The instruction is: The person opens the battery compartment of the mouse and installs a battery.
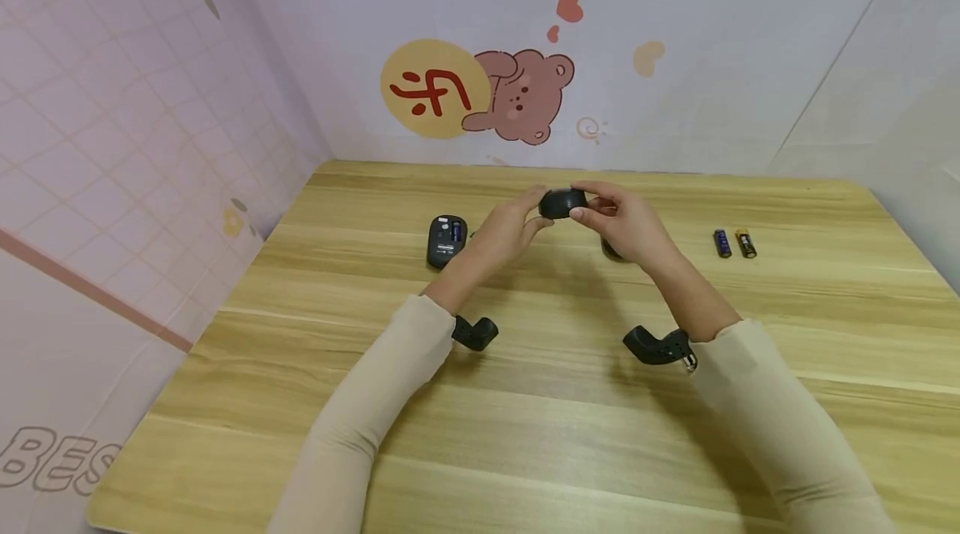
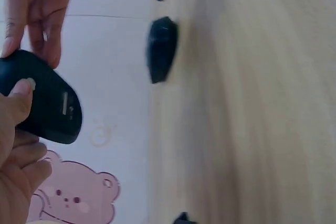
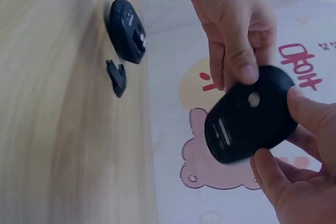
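A black computer mouse [image 1: 562,204] is held up above the far part of the table between both hands. My left hand [image 1: 504,230] grips its left end, while my right hand [image 1: 628,224] pinches the right end with thumb and fingers. In the right wrist view the underside of that mouse [image 3: 251,119] shows a pale round spot and a small white label. Partly hidden behind my right hand, another dark mouse [image 2: 161,51] rests on the table.
Left of the hands, a black mouse [image 1: 446,244] lies upside down, its battery bay uncovered with a blue battery inside. Its loose black cover [image 3: 117,79] lies beside it. Toward the right are a blue battery [image 1: 722,243] and a black-and-gold battery [image 1: 746,243]. A wall rises behind the table.
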{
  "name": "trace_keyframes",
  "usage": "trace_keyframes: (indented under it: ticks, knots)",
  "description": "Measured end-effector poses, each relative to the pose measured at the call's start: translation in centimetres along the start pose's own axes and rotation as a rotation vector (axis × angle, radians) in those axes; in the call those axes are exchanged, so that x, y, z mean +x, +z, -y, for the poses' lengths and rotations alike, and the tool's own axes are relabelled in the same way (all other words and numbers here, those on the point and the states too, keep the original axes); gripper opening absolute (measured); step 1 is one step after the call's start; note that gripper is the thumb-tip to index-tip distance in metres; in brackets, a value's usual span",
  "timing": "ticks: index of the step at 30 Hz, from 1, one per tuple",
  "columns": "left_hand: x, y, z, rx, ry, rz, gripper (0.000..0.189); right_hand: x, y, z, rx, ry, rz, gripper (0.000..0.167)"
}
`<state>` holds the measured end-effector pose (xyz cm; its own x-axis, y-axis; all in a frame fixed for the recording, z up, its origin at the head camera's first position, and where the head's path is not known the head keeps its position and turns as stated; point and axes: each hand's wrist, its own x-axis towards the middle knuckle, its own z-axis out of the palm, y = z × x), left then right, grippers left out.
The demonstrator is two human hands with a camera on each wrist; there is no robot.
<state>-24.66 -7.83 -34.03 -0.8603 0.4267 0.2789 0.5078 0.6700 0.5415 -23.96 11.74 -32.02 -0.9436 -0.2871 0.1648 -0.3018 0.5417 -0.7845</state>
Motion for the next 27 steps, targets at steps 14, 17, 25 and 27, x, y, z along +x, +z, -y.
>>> trace_keyframes:
  ticks: [14,17,25,27]
  knots:
    - [-1.6,-0.9,-2.5,-0.445,-0.004,-0.045,0.042,-1.6,-0.5,1.8,0.019,-0.047,-0.114,0.049]
    - [-2.0,-1.0,-2.9,-0.531,-0.028,-0.032,0.043,-2.0,-0.6,2.2,0.046,-0.022,-0.111,0.051]
    - [-3.0,-1.5,-3.6,-0.705,-0.075,0.022,0.040,-2.8,-0.7,2.9,0.145,0.031,-0.078,0.054]
    - [-3.1,-1.6,-3.6,-0.720,-0.083,0.033,0.039,-2.8,-0.7,3.0,0.159,0.044,-0.062,0.055]
